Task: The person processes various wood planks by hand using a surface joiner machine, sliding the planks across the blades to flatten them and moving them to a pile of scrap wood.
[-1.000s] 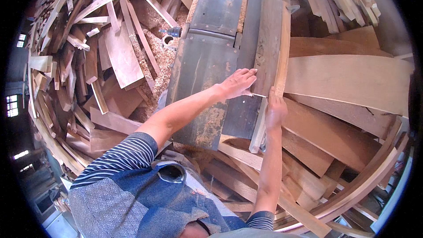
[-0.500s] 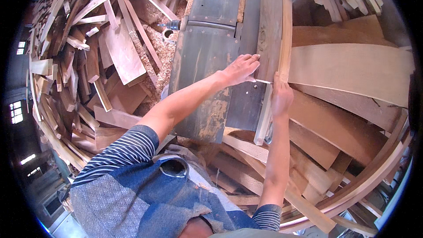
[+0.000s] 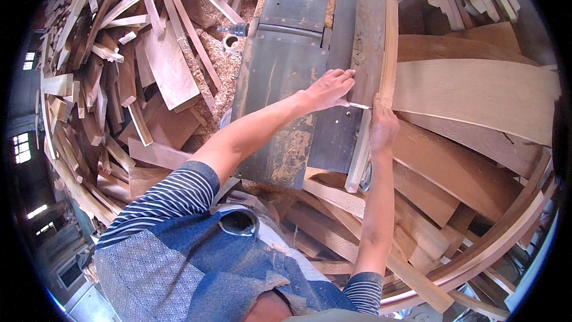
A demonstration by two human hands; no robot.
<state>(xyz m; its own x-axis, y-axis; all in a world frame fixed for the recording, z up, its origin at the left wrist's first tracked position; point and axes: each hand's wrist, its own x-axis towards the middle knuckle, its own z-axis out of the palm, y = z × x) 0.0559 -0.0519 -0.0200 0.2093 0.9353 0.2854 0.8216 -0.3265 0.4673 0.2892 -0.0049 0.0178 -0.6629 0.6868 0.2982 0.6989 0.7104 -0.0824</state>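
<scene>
A long wooden board point(image 3: 367, 42) lies along the right side of a dark metal planer table point(image 3: 277, 77), next to a wooden fence point(image 3: 389, 42). My left hand point(image 3: 331, 89) grips the board's left edge near its close end, with the fingers on the edge and the thumb near the pale end face. At the right corner of that same end, my right hand point(image 3: 383, 128) is closed around the board, against the fence. Its fingertips are partly hidden. The fence's pale lower end point(image 3: 358, 161) runs on below my hands.
A dark cutter roller point(image 3: 291, 30) crosses the table's left part. Heaped wood offcuts point(image 3: 170, 71) and shavings point(image 3: 229, 80) fill the left side. Wide planks point(image 3: 471, 86) are stacked at right, and more boards point(image 3: 325, 232) lie near my body.
The whole view has shifted slightly, with the table and board appearing a little farther right. Both hands keep their places at the board's near end.
</scene>
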